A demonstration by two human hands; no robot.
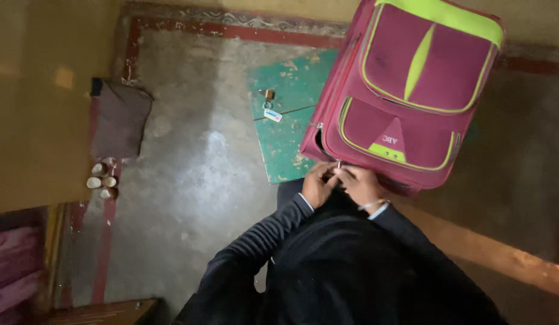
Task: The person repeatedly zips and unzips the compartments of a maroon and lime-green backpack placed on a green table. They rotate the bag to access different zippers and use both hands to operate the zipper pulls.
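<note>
A magenta suitcase (405,90) with lime-green trim lies on a worn green low table (291,90), its front pockets facing up. Both my hands meet at its near edge. My left hand (318,183) and my right hand (362,185) pinch a small zipper pull (338,164) at the suitcase's rim. Dark sleeves cover both arms. The fingertips hide most of the pull.
A small padlock with keys and a tag (270,103) lies on the green table. A dark folded cloth (118,117) rests on the grey floor at left, with several small cups (102,182) beside it. A yellow wall runs along the left.
</note>
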